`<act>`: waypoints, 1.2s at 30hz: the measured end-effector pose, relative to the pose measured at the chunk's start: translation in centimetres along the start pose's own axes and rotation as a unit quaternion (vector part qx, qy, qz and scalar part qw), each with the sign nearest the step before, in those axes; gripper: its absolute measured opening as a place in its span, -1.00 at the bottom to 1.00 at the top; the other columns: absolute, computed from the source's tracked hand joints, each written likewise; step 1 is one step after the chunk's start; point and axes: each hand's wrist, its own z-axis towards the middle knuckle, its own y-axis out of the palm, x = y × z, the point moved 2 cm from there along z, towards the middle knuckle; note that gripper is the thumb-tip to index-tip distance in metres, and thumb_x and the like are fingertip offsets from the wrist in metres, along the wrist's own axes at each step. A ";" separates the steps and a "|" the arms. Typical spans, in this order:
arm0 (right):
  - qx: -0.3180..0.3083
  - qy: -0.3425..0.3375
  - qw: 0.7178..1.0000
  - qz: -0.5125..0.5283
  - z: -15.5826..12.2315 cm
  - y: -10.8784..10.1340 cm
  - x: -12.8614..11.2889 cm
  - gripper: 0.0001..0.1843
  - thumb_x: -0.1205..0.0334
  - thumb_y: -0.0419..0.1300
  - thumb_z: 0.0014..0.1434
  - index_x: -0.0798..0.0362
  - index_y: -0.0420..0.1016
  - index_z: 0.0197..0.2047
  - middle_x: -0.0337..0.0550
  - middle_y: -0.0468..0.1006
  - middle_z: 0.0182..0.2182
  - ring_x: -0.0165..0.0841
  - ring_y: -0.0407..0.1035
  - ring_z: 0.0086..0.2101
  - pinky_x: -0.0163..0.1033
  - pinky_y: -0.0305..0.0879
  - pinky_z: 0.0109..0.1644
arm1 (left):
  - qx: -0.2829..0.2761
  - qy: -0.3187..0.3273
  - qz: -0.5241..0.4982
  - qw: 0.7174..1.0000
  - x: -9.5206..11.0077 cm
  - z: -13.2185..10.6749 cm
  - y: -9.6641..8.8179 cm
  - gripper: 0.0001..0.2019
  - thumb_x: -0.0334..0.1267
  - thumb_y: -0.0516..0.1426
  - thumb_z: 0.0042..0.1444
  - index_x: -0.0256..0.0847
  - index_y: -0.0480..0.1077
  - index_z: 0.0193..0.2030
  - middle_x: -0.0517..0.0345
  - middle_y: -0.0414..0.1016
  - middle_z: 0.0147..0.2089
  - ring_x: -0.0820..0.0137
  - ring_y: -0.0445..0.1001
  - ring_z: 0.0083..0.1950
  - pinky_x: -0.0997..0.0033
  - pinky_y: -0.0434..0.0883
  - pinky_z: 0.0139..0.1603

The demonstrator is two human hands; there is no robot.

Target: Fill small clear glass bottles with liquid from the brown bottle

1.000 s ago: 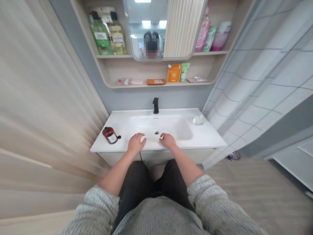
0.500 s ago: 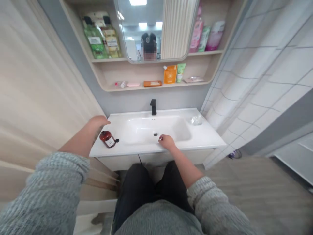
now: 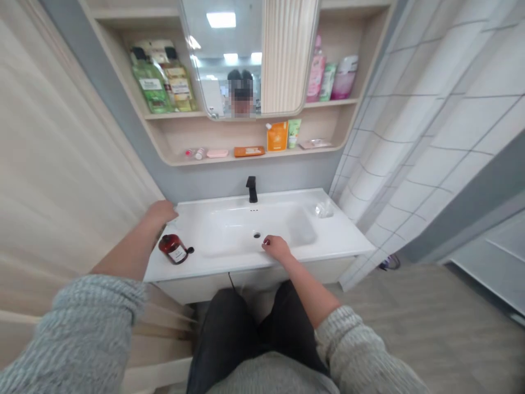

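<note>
At the counter's left back corner, my left hand (image 3: pixel 162 212) is bent downward, its fingers mostly hidden. A small pale, see-through thing (image 3: pixel 174 222) shows just under its fingertips; I cannot make out what it is. Over the front of the white washbasin (image 3: pixel 229 241), my right hand (image 3: pixel 278 248) is closed in a pinch. Something small and dark reddish shows at its fingertips, too small to name. A dark red-brown bottle (image 3: pixel 174 249) with a white label stands in front of my left hand, uncapped. Beside its base lies a black cap (image 3: pixel 190 250).
A black faucet (image 3: pixel 251 189) rises behind the basin. Crumpled clear plastic (image 3: pixel 324 209) lies at the counter's right back. Above, a shelf (image 3: pixel 229 160) holds an orange pouch (image 3: pixel 278 137), a green tube (image 3: pixel 293 133) and small items. A curtain (image 3: pixel 82 137) borders the left side.
The camera has tilted up, so the counter sits lower in view. The pale thing now shows under my left fingertips. My right hand stays closed over the basin.
</note>
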 end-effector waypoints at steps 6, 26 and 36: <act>-0.008 -0.008 0.999 0.044 0.3 0.0 0.3 -0.74 0.12 0.39 0.36 -0.07 0.76 0.08 -0.11 0.81 -0.05 -0.15 0.67 -0.04 -0.19 0.48 0.06 | 0.072 0.139 -0.030 0.987 6.6 -3.2 0.2 -0.72 -0.04 0.18 0.41 -0.19 0.60 -0.03 -0.23 0.70 0.06 0.02 0.62 0.10 0.13 0.51 0.20; -0.129 -0.187 0.912 0.343 0.1 0.9 -1.0 -0.18 -0.02 0.66 -0.07 -0.07 0.64 0.26 -0.08 0.72 0.19 -0.04 0.56 0.16 0.04 0.48 0.35 | -0.033 0.166 -0.393 0.904 19.5 -18.2 17.3 -0.83 -0.24 0.29 0.38 -0.10 0.72 0.02 0.00 0.70 -0.02 0.16 0.65 0.13 0.07 0.57 0.33; -0.060 -0.172 0.942 0.283 0.4 2.9 -0.7 -0.25 -0.07 0.72 -0.14 0.02 0.65 0.07 -0.10 0.74 -0.08 -0.18 0.55 -0.15 -0.09 0.48 0.05 | -0.117 0.128 -0.550 0.817 18.0 -18.5 19.7 -0.60 -0.21 0.35 0.27 -0.14 0.68 0.23 -0.12 0.72 0.33 0.02 0.65 0.40 -0.10 0.46 0.57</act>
